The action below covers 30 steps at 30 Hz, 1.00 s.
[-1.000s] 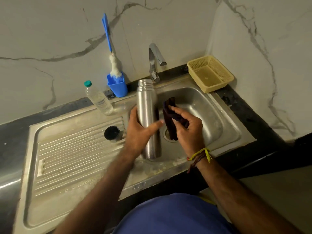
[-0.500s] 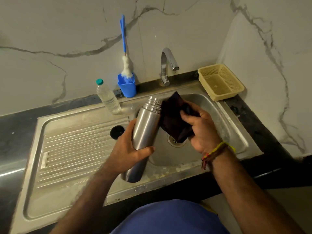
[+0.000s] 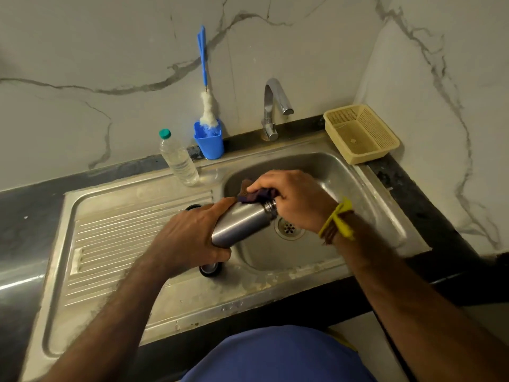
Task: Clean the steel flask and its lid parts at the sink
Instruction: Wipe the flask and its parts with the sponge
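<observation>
A: Where's the cylindrical brushed-steel flask (image 3: 242,226) sitting rn?

B: It's hanging over the stainless steel sink basin (image 3: 358,188), off the table, tilted. Left hand (image 3: 190,238) is wrapping its grip around the lower body, w/ the thumb lying along the top side.

A: And the right hand (image 3: 294,199)?

B: It's pinching a dark purple-brown cloth (image 3: 254,194) against the flask's shoulder and threaded neck. So both grips are holding something, neither is slack.

A: Which way is the long axis running?

B: Diagonally, from lower left to upper right in the head view. The black-ringed base is pointing down-left toward the person and the ribbed drainboard (image 3: 124,238); the open mouth is pointing up-right, above the round drain strainer (image 3: 287,228).

A: So which hand's nearer the mouth?

B: The right one, it's sitting right at the neck. The left is gripping closer to the base. I'm guessing the cloth is going to be working along that axis, neck end first, w/ the left hand steadying or turning the body.

A: Lid parts?

B: A small dark round cap (image 3: 192,207) is peeking out behind the left hand on the drainboard, mostly hidden.
</observation>
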Tool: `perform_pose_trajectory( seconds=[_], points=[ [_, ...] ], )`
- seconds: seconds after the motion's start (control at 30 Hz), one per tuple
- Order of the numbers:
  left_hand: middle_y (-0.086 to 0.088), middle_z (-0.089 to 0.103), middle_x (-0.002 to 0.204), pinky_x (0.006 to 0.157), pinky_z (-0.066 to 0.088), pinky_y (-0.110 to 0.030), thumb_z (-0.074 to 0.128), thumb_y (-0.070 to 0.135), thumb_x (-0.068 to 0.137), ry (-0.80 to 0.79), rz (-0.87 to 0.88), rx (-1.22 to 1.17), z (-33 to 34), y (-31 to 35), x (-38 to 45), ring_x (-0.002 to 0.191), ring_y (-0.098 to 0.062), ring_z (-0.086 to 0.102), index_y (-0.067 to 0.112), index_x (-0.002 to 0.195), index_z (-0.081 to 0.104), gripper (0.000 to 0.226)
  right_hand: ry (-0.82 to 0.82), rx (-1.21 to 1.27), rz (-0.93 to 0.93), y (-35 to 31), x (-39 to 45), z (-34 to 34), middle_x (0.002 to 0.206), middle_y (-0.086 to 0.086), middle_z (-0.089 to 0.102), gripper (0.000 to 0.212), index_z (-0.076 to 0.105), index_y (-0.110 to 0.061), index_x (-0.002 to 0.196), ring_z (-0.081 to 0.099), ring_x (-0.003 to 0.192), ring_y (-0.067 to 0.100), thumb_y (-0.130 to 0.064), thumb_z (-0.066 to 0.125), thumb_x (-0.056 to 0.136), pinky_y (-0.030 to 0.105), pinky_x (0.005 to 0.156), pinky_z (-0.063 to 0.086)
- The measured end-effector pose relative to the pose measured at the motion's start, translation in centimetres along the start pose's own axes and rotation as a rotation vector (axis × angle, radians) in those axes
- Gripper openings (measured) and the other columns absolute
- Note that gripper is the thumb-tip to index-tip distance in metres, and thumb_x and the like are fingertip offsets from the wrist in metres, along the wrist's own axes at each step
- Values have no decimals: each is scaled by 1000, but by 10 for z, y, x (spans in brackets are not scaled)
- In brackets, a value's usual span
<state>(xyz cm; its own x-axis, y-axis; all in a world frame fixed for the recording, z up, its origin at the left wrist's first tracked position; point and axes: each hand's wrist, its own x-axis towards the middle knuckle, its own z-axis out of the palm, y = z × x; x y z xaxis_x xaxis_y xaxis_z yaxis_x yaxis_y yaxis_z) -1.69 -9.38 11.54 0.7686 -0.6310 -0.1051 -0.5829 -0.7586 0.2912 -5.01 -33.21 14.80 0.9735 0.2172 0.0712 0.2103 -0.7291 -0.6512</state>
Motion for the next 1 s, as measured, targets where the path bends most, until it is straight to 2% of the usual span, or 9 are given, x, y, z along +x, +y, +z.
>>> perform_pose_trajectory(
  seconds=[0.1,0.27,0.47,0.53,0.67,0.73,0.83,0.93,1.0],
  points=[
    [9,64,126,77,48,-30,74,56,65,1,-59,19,1,-8,-5,94,-16,61,46,151,24,100,140,-79,-71,-2,-15,24,124,10,68,50,71,-11,120,64,113,29,-4,47,77,43,101,51],
    [3,65,123,77,48,-31,79,51,68,18,-107,-62,17,-1,-9,94,-18,61,38,153,27,101,406,-321,-86,0,-20,71,133,8,64,52,70,-13,123,56,126,38,-6,37,84,46,100,50],
    [3,64,121,83,54,-37,82,52,68,102,-157,-209,17,-4,-8,94,-17,60,38,150,27,100,632,-335,-214,18,-27,85,147,10,52,54,63,-11,133,42,141,35,13,49,87,46,105,47],
    [3,64,121,82,51,-31,83,51,68,111,-148,-248,20,0,-6,95,-16,60,34,151,30,100,674,-319,-202,16,-24,90,147,12,51,55,62,-10,134,41,141,37,15,49,87,48,105,47],
    [10,60,119,74,38,-7,89,40,68,194,-133,-391,23,9,-7,93,-7,56,28,150,38,97,733,-300,-220,16,-21,94,148,15,49,52,60,-8,135,39,142,39,17,51,90,48,103,49],
    [14,57,116,72,39,-3,89,41,66,217,-124,-438,19,14,-11,89,0,56,29,150,39,98,789,-252,-271,15,-26,93,147,19,49,49,60,-5,133,40,141,41,17,52,91,45,109,46],
    [15,60,113,73,41,-2,77,54,59,261,-89,-601,16,31,-14,98,9,57,27,147,42,99,919,-96,-241,6,-27,92,145,25,46,47,56,-2,134,44,139,38,15,50,90,42,110,45],
    [13,61,120,80,47,-7,77,53,62,346,-68,-768,16,43,-15,106,2,61,23,147,42,96,1012,176,-128,-7,-21,96,138,27,55,46,51,1,137,57,129,25,8,54,91,34,102,51],
    [9,61,128,87,52,-16,81,50,66,346,-50,-810,17,45,-14,112,-5,62,22,149,40,97,990,332,-87,-9,-19,95,131,23,62,48,47,-5,140,63,120,28,2,54,93,39,98,53]
  ],
)
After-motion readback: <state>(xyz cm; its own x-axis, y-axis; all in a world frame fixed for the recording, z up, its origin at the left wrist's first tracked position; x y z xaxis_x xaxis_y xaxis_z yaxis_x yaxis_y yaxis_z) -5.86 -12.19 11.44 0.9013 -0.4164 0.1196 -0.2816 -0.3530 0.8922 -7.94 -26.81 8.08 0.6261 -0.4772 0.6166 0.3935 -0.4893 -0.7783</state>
